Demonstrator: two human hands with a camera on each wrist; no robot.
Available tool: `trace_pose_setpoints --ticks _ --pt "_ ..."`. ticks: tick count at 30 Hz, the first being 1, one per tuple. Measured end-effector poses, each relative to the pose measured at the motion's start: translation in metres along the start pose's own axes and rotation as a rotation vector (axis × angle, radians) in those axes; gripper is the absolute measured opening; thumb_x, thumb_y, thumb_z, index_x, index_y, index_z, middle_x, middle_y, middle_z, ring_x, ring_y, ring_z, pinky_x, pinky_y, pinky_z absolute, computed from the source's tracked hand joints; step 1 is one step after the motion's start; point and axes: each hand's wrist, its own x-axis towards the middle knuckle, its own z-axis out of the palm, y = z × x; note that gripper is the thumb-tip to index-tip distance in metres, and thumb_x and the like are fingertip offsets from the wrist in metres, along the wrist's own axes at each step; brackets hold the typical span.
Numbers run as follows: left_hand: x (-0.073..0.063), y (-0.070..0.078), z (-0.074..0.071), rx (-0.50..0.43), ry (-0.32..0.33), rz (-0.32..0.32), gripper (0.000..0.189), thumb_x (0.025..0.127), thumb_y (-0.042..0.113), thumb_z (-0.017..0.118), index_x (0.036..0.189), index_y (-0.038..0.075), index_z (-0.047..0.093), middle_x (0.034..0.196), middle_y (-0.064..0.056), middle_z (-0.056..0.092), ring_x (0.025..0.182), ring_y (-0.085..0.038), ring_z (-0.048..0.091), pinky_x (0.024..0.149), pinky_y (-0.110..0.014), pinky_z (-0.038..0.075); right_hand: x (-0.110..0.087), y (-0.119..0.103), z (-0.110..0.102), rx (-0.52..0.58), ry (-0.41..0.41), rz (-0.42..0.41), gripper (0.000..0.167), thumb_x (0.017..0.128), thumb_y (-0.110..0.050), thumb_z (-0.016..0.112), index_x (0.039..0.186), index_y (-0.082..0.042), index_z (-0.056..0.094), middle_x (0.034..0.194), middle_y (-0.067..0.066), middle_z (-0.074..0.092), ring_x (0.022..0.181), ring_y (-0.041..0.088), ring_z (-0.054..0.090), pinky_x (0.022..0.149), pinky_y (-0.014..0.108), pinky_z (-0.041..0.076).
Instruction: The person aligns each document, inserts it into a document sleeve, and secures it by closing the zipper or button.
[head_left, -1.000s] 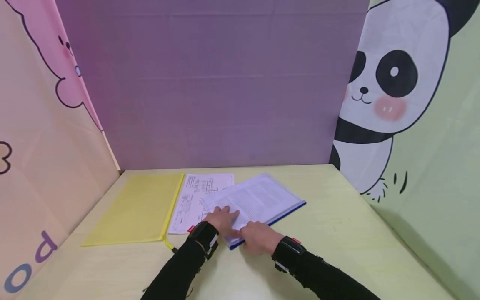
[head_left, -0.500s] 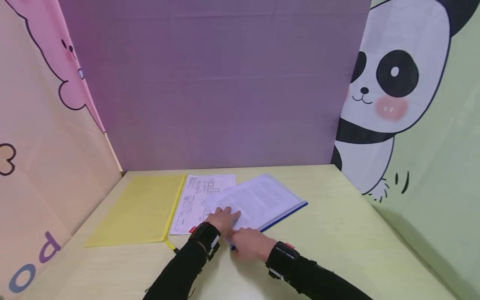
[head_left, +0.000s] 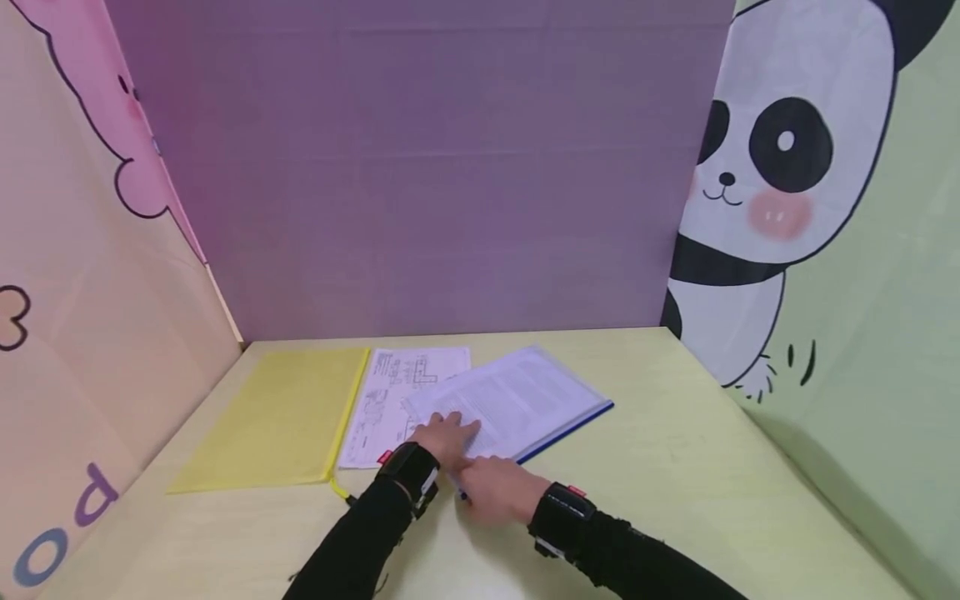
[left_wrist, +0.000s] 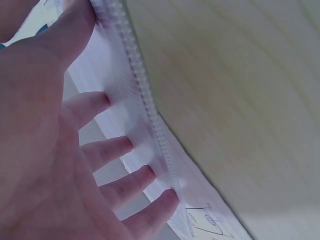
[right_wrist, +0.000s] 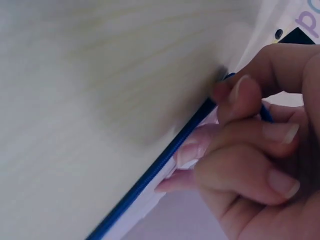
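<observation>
A clear zip document pouch with printed pages inside lies slanted on the table, its blue zipper along the near right edge. My left hand rests on the pouch's near left end; in the left wrist view its straight, spread fingers press near the ribbed clear edge. At the near corner, my right hand pinches the blue zipper between thumb and curled index finger, close beside the left hand. The zipper pull is hidden by these fingers.
A yellow zip pouch lies flat at the left, its yellow pull strap hanging off the near corner. Between the pouches is a white sheet with drawings, partly under the clear pouch. A purple panel stands behind the table.
My right hand has slid left along the blue zipper to the pouch's near corner, mostly in the first half second. The left hand and the pouch have stayed in place.
</observation>
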Motion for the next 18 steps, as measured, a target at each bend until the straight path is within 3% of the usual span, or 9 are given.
trace_pose_setpoints --ticks 4,9,14,18 --pt "-0.0015 0.0005 -0.0013 -0.019 -0.008 -0.01 0.065 0.095 0.039 0.069 0.155 0.027 0.046 0.16 -0.008 0.039 0.144 -0.036 0.035 0.114 -0.054 0.034 -0.0014 -0.0036 0.0003 -0.029 0.016 -0.024 0.012 0.09 -0.015 0.071 0.102 -0.012 0.072 0.09 -0.003 0.065 0.067 0.009 0.052 0.062 0.024 0.046" --pt "-0.0048 0.0009 -0.0028 -0.013 -0.004 -0.005 0.066 0.095 0.038 0.07 0.155 0.027 0.046 0.16 -0.008 0.039 0.144 -0.036 0.036 0.114 -0.054 0.034 -0.0015 -0.005 0.0024 -0.064 0.034 -0.036 0.009 0.09 -0.016 0.071 0.098 -0.014 0.073 0.099 -0.002 0.068 0.067 0.009 0.053 0.06 0.023 0.047" --pt "-0.0034 0.0006 -0.0015 -0.018 0.008 -0.002 0.066 0.094 0.042 0.07 0.154 0.026 0.047 0.159 -0.009 0.039 0.144 -0.036 0.035 0.115 -0.056 0.033 -0.0014 -0.0038 0.0044 -0.035 0.051 -0.005 0.007 0.092 -0.017 0.067 0.096 -0.014 0.073 0.091 -0.005 0.065 0.063 0.009 0.051 0.056 0.025 0.044" --pt "0.0015 -0.0026 0.0003 -0.018 0.014 -0.006 0.068 0.093 0.048 0.07 0.154 0.026 0.047 0.159 -0.009 0.04 0.143 -0.037 0.036 0.114 -0.056 0.033 -0.0042 -0.0063 0.0054 -0.055 0.122 0.028 0.01 0.093 -0.019 0.065 0.088 -0.013 0.072 0.077 -0.005 0.06 0.057 0.011 0.048 0.051 0.026 0.041"
